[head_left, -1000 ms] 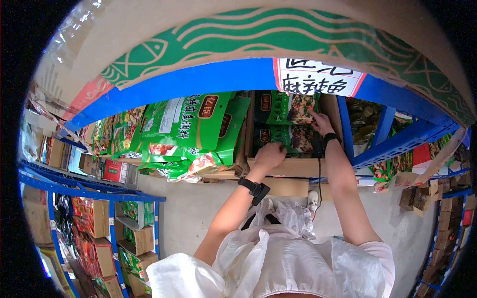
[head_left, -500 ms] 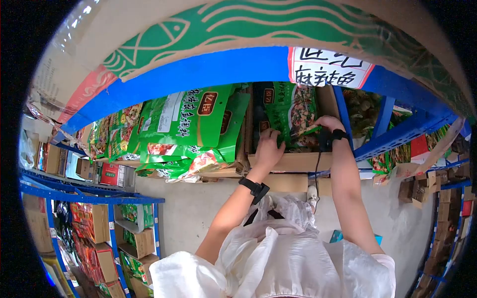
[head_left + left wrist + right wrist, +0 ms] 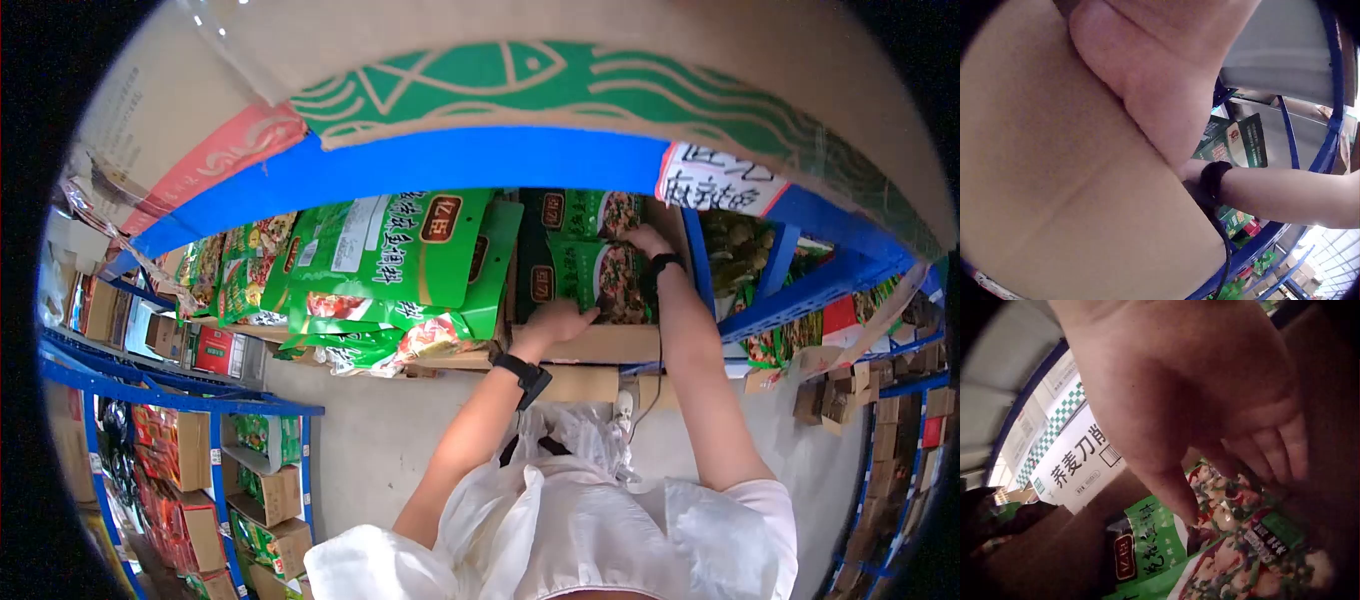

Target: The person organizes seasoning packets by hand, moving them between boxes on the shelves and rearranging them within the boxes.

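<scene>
Two dark green food packets, a front one point(image 3: 575, 282) and a back one point(image 3: 580, 212), lie in an open cardboard box point(image 3: 590, 345). At the box's front wall, my left hand point(image 3: 560, 325) reaches over the edge beside the front packet; its fingertips are hidden. In the left wrist view the left hand point(image 3: 1154, 81) lies against the cardboard point(image 3: 1072, 187). My right hand point(image 3: 650, 243) is at the right ends of the packets. The right wrist view shows the right hand point(image 3: 1191, 394) with thumb and fingers extended down onto a printed packet point(image 3: 1229, 550), not visibly gripping it.
Large bright green packets point(image 3: 390, 260) are piled left of the box. A blue shelf beam point(image 3: 480, 160) with a handwritten label point(image 3: 715, 180) crosses above, under a big carton point(image 3: 480, 30). A blue slanted brace point(image 3: 775, 265) stands at the right. A black cable point(image 3: 655, 385) hangs by the right forearm.
The packet that was tilted up near my right hand now lies flat. My right hand has moved back a little, and my left hand has come down toward the front wall. The head view has shifted.
</scene>
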`<action>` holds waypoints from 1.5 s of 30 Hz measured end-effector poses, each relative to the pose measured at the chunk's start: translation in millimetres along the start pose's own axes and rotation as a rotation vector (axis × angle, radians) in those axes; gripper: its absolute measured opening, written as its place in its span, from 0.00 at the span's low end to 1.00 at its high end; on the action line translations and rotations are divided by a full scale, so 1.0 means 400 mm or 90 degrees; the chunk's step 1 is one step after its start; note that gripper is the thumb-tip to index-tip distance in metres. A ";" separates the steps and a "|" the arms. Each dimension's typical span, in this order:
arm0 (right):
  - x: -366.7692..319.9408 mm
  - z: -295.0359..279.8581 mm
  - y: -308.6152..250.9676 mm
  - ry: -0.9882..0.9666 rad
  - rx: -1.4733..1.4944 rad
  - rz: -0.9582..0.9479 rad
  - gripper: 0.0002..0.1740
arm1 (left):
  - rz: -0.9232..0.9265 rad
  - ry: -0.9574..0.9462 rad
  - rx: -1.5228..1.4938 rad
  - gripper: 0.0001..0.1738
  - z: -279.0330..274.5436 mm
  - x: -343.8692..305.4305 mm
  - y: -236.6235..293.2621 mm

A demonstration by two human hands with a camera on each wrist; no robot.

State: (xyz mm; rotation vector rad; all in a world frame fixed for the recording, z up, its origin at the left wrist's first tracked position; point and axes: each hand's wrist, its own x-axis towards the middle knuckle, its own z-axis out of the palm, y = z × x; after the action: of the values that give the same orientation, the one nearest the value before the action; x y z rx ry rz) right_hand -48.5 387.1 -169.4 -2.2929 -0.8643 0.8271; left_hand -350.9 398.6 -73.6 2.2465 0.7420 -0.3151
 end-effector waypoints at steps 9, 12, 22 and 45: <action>0.049 0.054 -0.033 0.121 0.113 -0.119 0.33 | 0.032 0.076 0.006 0.30 -0.003 -0.019 0.007; 0.043 0.059 -0.041 0.152 0.218 -0.221 0.31 | 0.033 0.077 -0.033 0.28 0.009 -0.012 0.002; -0.030 0.029 -0.201 0.091 -0.045 -0.193 0.21 | -0.009 0.089 0.013 0.26 0.017 -0.007 -0.003; -1.088 -0.030 0.403 0.430 0.402 0.017 0.09 | 0.255 0.454 0.003 0.14 0.102 -0.053 0.027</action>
State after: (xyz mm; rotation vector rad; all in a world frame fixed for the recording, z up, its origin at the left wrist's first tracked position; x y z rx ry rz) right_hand -241.9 -31.6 -117.3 -1.8130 -0.2155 0.2284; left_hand -361.5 354.3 -86.9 2.4456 0.6028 0.7083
